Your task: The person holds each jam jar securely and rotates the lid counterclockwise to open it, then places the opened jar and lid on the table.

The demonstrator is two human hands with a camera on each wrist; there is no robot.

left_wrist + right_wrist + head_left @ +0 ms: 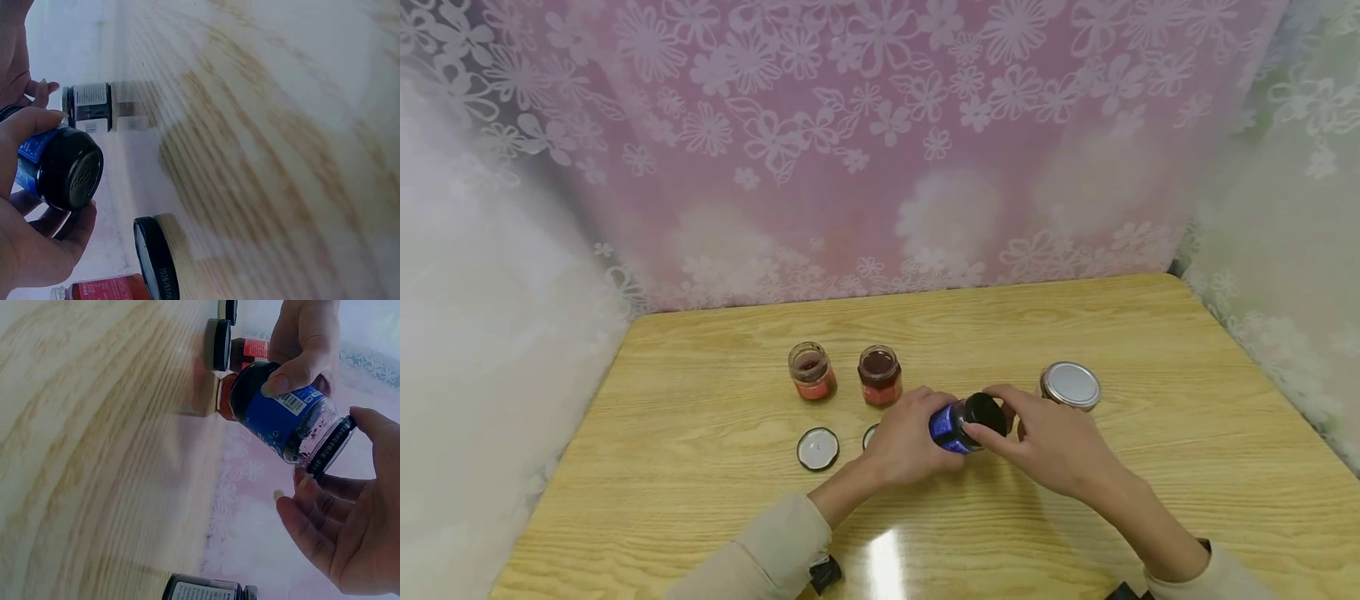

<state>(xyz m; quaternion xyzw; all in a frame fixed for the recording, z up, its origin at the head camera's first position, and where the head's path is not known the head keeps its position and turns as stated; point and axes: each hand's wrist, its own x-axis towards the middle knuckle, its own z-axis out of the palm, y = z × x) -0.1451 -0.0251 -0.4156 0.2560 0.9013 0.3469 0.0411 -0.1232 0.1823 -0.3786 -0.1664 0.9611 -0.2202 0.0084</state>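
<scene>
My left hand (pixel 906 442) grips a glass jar with a blue label (pixel 946 430), which is tilted above the table with its top towards the right. Thumb and fingers of my right hand (pixel 1063 446) pinch the rim of the jar's black lid (pixel 987 412), and the lid sits on the jar's mouth. In the right wrist view, dark bits cling to the clear glass of the blue-labelled jar (pixel 284 422) below its lid (pixel 331 447). The dark base of this jar (pixel 75 169) faces the left wrist camera.
Two lidless jars with red labels, one (pixel 812 382) left of the other (pixel 880 385), stand behind my left hand. A loose lid (pixel 817 449) lies in front of them, and another lid (pixel 869 436) is partly hidden. A silver-lidded jar (pixel 1072 385) stands beyond my right hand.
</scene>
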